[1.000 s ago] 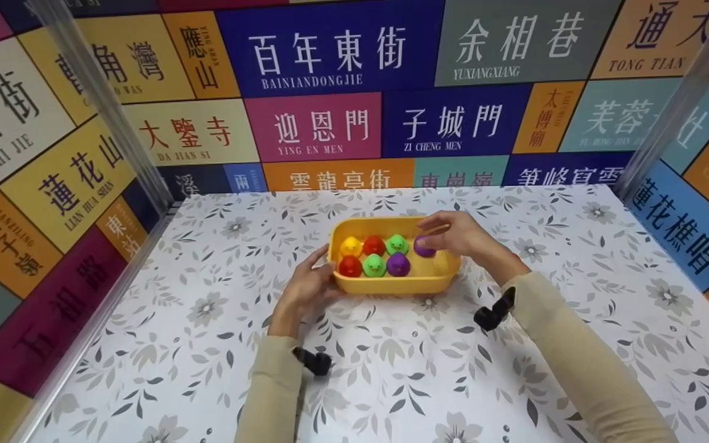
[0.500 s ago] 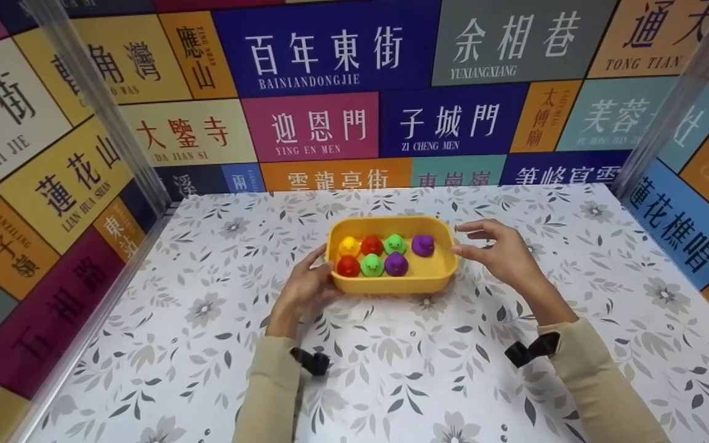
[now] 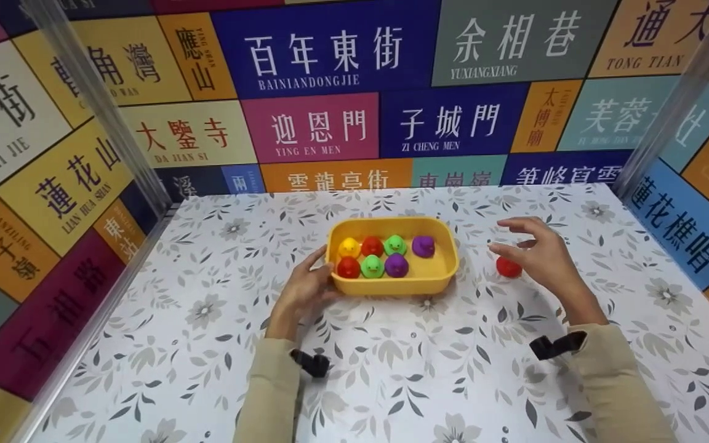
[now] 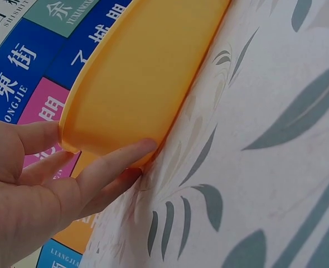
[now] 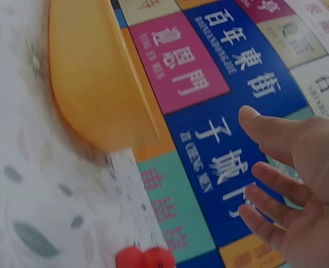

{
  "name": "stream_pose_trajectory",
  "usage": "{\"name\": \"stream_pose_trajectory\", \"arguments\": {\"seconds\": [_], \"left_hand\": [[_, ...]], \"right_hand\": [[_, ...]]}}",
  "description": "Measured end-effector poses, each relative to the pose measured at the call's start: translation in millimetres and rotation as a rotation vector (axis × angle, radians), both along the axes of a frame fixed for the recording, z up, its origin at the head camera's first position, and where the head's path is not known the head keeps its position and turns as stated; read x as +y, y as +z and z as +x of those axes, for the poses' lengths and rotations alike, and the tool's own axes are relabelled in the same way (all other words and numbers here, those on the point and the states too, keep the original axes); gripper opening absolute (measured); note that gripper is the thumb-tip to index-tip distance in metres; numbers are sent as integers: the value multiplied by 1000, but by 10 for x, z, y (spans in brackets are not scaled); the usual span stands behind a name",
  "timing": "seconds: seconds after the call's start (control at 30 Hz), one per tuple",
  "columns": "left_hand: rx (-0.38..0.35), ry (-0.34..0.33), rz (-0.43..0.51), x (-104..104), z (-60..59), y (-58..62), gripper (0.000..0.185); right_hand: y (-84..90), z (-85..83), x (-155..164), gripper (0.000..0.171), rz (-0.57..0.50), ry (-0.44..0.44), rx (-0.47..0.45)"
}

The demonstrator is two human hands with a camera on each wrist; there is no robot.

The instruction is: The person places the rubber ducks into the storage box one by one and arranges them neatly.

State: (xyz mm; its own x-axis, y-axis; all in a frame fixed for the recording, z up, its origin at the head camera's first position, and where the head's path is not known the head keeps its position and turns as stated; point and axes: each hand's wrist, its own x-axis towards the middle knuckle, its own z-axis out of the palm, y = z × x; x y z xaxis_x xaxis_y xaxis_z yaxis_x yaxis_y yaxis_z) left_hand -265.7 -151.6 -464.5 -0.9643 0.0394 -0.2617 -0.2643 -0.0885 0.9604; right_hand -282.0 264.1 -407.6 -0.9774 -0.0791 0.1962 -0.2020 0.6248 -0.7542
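A yellow plastic tub holds several toy ducks: a yellow duck, red, green and purple ones. My left hand holds the tub's left end; in the left wrist view, one finger reaches the rim and other fingers lie against the lower wall. My right hand is in the air right of the tub, thumb and fingers apart with nothing between them. A loose red duck lies on the table just below its thumb, partly covered by the hand; its red top shows at the bottom of the right wrist view.
The table is covered in a white leaf-and-flower print. Behind it stands a wall of coloured street-name panels, with clear upright posts at the corners. A purple duck sits apart near the tub's right end.
My right hand has left the purple duck in the tub and moved right, beyond the tub's end, to above the red duck. The left hand stays at the tub.
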Motion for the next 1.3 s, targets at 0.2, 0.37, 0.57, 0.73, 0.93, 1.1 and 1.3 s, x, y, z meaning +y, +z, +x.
{"name": "stream_pose_trajectory", "arguments": {"seconds": [0.2, 0.37, 0.57, 0.73, 0.93, 1.1, 1.3], "left_hand": [[-3, -1, 12, 4, -1, -2, 56], [-9, -5, 21, 15, 10, -2, 57], [-16, -16, 35, 26, 6, -11, 57], [-35, 5, 42, 27, 0, 1, 56], [-35, 12, 64, 19, -2, 5, 55], [-43, 13, 73, 13, -4, -7, 56], [-50, 10, 65, 9, -7, -18, 56]], "right_hand": [[-201, -63, 299, 66, 20, 1, -26], [-379, -117, 449, 65, 84, -8, -28], [-495, -153, 513, 76, 76, -26, -144], [-540, -195, 503, 81, 76, -32, -250], [-553, -219, 478, 81, 102, -17, -284], [-567, -222, 466, 74, 112, -9, -276], [-606, -218, 462, 64, 92, -21, -287]]}}
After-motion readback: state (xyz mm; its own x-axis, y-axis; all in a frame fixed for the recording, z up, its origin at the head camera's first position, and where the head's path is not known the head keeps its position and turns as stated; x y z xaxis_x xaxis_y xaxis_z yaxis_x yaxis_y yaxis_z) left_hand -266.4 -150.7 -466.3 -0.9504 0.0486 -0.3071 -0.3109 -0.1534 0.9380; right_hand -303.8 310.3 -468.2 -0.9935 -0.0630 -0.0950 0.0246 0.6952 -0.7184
